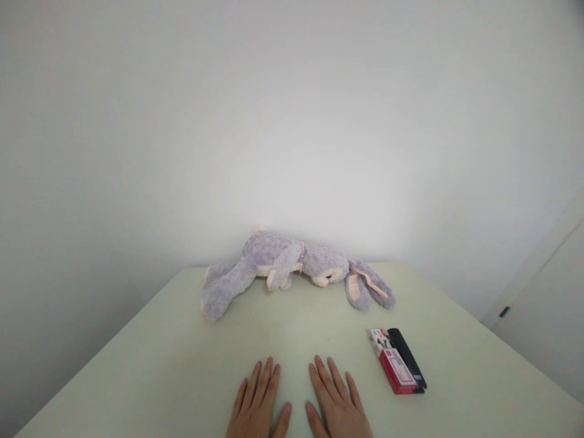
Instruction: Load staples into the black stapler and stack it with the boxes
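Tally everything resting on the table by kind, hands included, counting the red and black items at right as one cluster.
Hands: 2 (left hand, right hand)
Plush rabbit: 1
Cluster of red and black items: 1
Total: 4

soft diffuse light; wall (328,158) brightest near centre, dimmer toward corners; fine detail slightly blurred

Can see a pale green worktop (159,371) bearing a plush rabbit (271,249) along its far edge, red-and-white box (398,369) beside black stapler (407,354) nearer the right edge, left hand (255,406) and right hand (338,406) palm-down.
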A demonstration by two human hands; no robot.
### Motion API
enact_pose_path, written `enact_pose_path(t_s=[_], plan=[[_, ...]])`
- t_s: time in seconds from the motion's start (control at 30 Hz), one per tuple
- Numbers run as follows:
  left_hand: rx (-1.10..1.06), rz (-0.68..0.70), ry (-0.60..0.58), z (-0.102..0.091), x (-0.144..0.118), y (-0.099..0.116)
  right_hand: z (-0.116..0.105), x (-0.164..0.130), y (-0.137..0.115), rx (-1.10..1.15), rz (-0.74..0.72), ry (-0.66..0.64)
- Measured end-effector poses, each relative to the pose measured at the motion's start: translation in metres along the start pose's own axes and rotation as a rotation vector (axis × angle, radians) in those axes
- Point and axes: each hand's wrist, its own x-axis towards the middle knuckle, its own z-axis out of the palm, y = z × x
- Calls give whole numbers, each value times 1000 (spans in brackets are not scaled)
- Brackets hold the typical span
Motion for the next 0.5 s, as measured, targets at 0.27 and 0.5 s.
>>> enact_pose_path(t_s=[0.27,0.5], plan=[[43,8,12,4,1,-3,-5,1,-3,9,5,-28],[27,21,20,5,1,-2,-13,3,-8,65,53,-69]])
